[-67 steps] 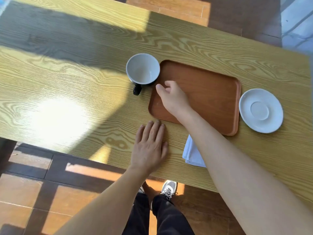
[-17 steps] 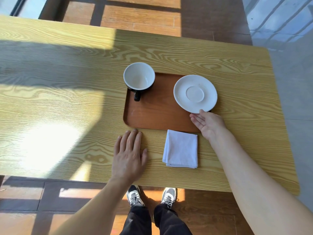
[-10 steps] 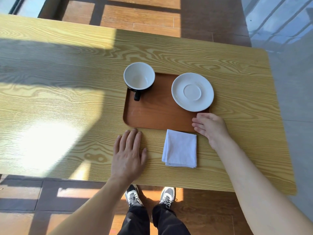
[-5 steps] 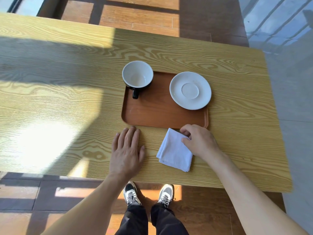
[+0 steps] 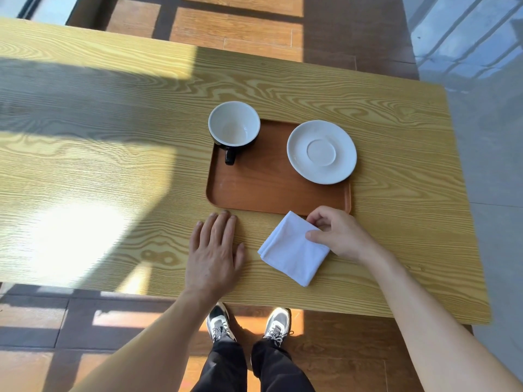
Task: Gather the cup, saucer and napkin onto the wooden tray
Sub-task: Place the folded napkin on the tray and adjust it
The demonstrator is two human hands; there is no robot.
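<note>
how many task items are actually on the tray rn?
2. The cup sits at the tray's far-left corner; the saucer on its right side, overhanging the rim. The napkin is off it on the table, pinched by the right hand.

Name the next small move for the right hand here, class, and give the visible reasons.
Probably lift the napkin and carry it forward onto the bare middle of the wooden tray. The right hand already pinches its corner, the cup and saucer sit on the tray, and only the napkin lies on the table. The left hand rests flat.
</note>
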